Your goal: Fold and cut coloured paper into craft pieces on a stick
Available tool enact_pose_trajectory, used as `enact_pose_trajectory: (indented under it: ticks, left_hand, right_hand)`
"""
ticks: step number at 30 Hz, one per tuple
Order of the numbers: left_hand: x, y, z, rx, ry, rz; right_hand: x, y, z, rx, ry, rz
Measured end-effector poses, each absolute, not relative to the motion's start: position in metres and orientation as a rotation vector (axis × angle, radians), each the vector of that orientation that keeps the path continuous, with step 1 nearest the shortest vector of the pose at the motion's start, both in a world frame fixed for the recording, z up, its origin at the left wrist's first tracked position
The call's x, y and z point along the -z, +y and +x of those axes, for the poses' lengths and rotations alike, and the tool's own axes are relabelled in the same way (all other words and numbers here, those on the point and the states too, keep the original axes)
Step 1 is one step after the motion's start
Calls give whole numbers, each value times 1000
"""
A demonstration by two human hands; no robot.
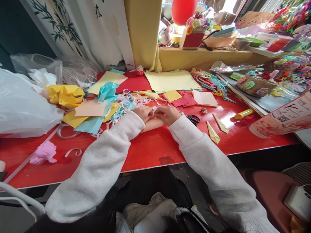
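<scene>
Over the red table, my left hand (143, 113) and my right hand (167, 114) meet with fingertips close together. Both are closed, pinching what looks like a thin white paper strip (155, 109) that curls between them. Its ends are hidden by my fingers. Under my hands lies a piece of peach paper (154, 125). Black-handled scissors (193, 119) rest just right of my right hand, their blades partly hidden by it. Curled paper scraps (125, 104) pile up beyond my left hand.
Two folded yellow paper pieces (213, 132) lie at right, near a yellow glue stick (244, 114) and a tilted pink cup (282, 116). Coloured sheets (172, 80) stand at the back. A white plastic bag (24, 103) and crumpled pink paper (44, 152) are at left.
</scene>
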State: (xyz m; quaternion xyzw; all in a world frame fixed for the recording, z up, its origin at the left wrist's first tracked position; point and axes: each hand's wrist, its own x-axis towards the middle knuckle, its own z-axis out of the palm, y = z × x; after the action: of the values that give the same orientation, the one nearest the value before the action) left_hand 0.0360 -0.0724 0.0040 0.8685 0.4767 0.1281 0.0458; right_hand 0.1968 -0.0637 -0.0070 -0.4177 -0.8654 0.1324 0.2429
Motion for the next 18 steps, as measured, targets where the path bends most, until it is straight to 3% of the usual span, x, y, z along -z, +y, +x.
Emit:
enact_pose_trajectory:
  ticks: [5,18]
  left_hand:
    - [-6,-71,36,-263,1395,2701]
    - [-2,-71,35,-405,1407,2720]
  right_hand:
    - [6,-64,197,-405,-2352,-1125]
    - [9,-60,199,-326,-2419,-1097]
